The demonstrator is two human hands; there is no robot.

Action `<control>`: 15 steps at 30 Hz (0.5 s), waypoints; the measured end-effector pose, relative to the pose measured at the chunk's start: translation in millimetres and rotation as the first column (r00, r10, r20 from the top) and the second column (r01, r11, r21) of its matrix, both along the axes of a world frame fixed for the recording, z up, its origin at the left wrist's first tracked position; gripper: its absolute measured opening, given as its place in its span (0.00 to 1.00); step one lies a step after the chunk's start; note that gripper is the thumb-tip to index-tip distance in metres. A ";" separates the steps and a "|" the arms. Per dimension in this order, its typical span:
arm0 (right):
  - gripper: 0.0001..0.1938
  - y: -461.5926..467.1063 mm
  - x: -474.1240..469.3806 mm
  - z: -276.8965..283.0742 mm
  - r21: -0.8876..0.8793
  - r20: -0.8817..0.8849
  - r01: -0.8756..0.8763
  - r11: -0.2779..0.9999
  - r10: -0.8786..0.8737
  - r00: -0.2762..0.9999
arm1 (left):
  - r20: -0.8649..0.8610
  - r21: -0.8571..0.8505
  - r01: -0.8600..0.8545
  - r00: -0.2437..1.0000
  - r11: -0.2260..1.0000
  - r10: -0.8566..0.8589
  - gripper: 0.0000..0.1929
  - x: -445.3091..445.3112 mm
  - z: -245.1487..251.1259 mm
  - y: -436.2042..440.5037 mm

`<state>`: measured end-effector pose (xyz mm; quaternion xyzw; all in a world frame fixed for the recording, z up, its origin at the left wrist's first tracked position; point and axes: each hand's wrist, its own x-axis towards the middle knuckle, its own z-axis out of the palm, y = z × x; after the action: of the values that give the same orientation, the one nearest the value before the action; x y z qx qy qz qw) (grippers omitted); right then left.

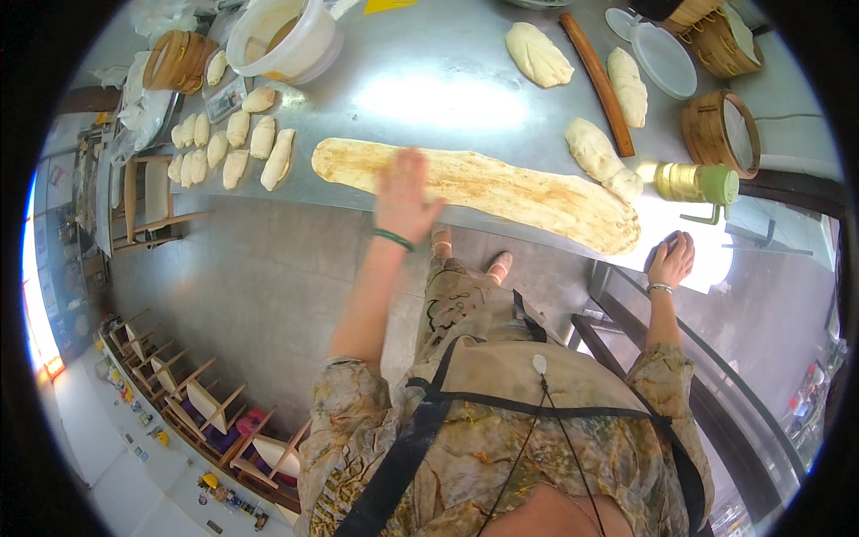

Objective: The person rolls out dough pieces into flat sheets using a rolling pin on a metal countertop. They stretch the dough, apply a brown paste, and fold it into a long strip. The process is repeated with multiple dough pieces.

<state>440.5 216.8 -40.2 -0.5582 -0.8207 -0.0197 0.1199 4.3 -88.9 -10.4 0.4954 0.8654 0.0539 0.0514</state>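
Note:
A long, flattened strip of dough (510,184) with brownish patches lies along the near side of the metal table (429,54). My left hand (406,194), slightly blurred, is flat over the strip's left half, thumb spread and nothing gripped. Beyond the strip's right end, my right hand (673,260) is at the bright table edge with its fingers bent. What lies under that palm is hidden. Several small dough rolls (262,137) stand in rows to the left. A larger dough piece (597,154) sits by the strip's upper right side.
At the back right are a wooden rolling pin (597,84), more dough (539,55), and bamboo steamers (715,131). An oil bottle (694,182) with a green cap lies near my right hand. A white plastic tub (322,50) stands at the back left. Chairs (208,406) line the floor behind.

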 end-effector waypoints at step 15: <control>0.24 0.4 0.5 0.5 -0.024 0.018 0.031 0.999 -0.031 0.999 | 0.187 -0.086 -0.709 0.678 0.700 0.710 0.15 -164.5 26.0 -43.8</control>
<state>441.0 217.2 -39.8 -0.5722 -0.8131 -0.0165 0.1057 -160.2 -132.6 15.6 0.1128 0.9796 0.1178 0.1173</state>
